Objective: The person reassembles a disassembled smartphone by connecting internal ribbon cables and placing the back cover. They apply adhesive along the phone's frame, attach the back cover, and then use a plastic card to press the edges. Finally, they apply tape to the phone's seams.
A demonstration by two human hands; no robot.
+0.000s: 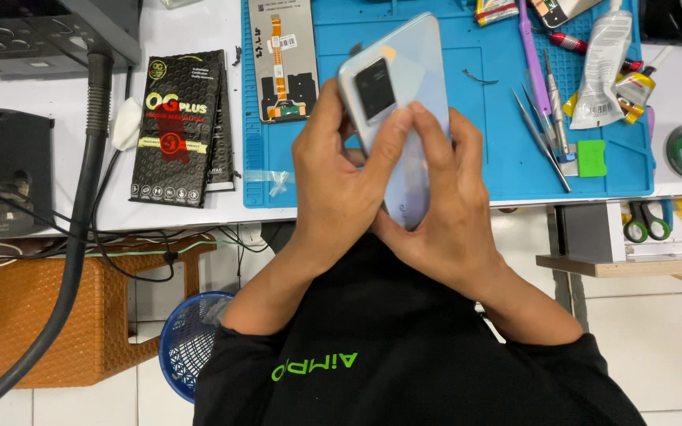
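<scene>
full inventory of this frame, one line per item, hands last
phone: 1, pale blue-white, back up, held over the mat
work mat: 1, blue, on the white bench
display panel: 1, grey with orange flex, mat's left part
flat boxes: stacked, black, left of mat
tweezers: metal, mat's right part
glue tube: 1, white, mat's right
stool: 1, brown wicker, floor
basket: 1, blue, floor
left hand: grips phone
right hand: grips phone

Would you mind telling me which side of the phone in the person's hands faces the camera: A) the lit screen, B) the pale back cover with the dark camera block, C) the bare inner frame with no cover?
B: both the left hand and the right hand grip the phone, whose pale glossy back with the dark camera block faces up.
</scene>
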